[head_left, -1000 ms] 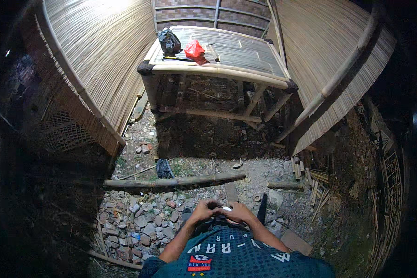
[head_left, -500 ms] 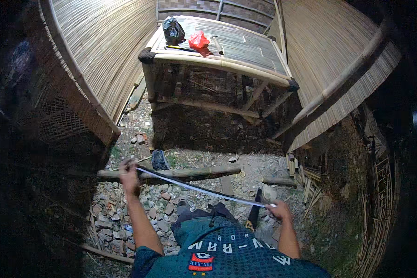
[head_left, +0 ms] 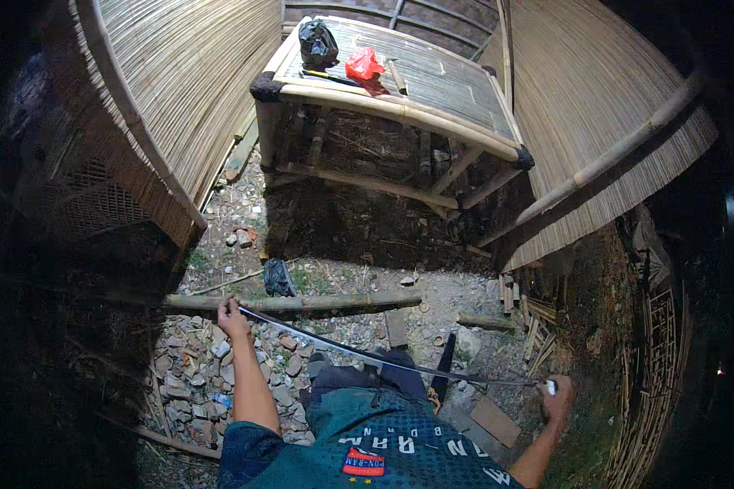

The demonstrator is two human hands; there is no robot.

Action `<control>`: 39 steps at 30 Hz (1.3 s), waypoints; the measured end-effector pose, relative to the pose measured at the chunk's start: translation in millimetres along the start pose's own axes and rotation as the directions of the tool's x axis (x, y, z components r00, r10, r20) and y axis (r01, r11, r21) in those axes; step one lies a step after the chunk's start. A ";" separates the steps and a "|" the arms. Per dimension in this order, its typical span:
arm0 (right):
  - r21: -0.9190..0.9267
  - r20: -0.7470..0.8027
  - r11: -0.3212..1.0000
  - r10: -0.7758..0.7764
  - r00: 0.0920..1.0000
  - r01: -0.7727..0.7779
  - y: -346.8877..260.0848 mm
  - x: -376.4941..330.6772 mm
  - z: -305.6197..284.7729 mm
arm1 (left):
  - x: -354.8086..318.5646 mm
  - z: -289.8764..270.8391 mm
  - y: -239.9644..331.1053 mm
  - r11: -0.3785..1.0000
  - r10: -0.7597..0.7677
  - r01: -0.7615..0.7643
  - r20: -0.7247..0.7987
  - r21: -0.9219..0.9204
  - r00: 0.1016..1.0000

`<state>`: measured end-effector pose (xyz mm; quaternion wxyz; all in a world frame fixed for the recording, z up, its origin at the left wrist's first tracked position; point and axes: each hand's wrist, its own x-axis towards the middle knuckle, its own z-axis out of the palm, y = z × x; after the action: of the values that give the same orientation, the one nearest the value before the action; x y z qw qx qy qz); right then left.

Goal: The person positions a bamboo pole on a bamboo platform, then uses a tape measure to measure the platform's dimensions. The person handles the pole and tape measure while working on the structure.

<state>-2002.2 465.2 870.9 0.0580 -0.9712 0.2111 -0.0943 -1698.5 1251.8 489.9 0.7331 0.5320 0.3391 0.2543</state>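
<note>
Bamboo-slat screens [head_left: 603,90] flanked the bamboo table [head_left: 457,90] ahead of you. On the ground between you and that table lay a bamboo pole [head_left: 351,303]. Your measuring tape [head_left: 367,354] stretched in front of your lap, drawn out from one hand to the other, sagging a little and crossing the view above the handsaw [head_left: 444,363] near your right leg. A black plastic bag [head_left: 318,45] sat toward the table's left end, with a crumpled red plastic bag [head_left: 364,65] just beside it. Your hands were spread well apart: your left hand [head_left: 234,319] pinched the tape's end between thumb and fingers, and your right hand [head_left: 558,398] was curled around its small white case [head_left: 551,387].
</note>
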 end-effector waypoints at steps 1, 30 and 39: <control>-0.019 -0.023 0.998 0.052 0.998 -0.053 -7.7 2.9 -17.1 | -3.8 10.0 -2.8 0.998 -0.052 0.051 0.033 0.022 0.998; -0.178 -0.299 0.869 -0.494 0.816 0.461 -336.8 515.3 18.4 | -133.3 539.8 103.2 0.505 0.304 -0.861 0.920 0.066 0.248; -0.393 -0.174 0.833 -0.482 0.859 0.388 -468.0 584.7 51.4 | 0.3 618.1 60.4 0.510 0.385 -0.851 0.918 -0.125 0.095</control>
<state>-1282.6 645.9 985.0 -0.1647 -0.9666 0.0014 -0.1962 -1224.5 894.9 673.6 0.4553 0.8205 -0.3103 0.1520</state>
